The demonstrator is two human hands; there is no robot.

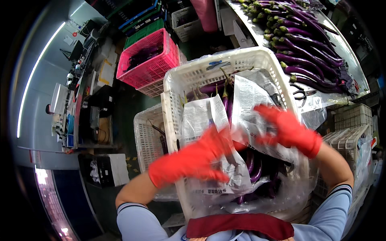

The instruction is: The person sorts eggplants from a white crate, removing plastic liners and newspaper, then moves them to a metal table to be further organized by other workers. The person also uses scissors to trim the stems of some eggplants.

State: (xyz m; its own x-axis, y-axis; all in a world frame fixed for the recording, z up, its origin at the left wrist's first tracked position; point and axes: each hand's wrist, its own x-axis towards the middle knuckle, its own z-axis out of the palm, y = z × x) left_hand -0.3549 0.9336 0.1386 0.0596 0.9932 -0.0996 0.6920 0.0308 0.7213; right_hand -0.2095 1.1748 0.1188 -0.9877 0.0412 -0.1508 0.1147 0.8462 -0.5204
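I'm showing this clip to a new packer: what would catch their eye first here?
The two red-gloved hands, left hand and right hand, over sheets of newspaper in the white basket at centre. Purple eggplants show beneath the paper. More eggplants lie in a long row on the table at upper right, and a pink crate sits upper left.

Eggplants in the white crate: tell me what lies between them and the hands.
Sheets of newspaper cover most eggplants in the white crate. Left hand and right hand are on the paper; the eggplants lie beneath.
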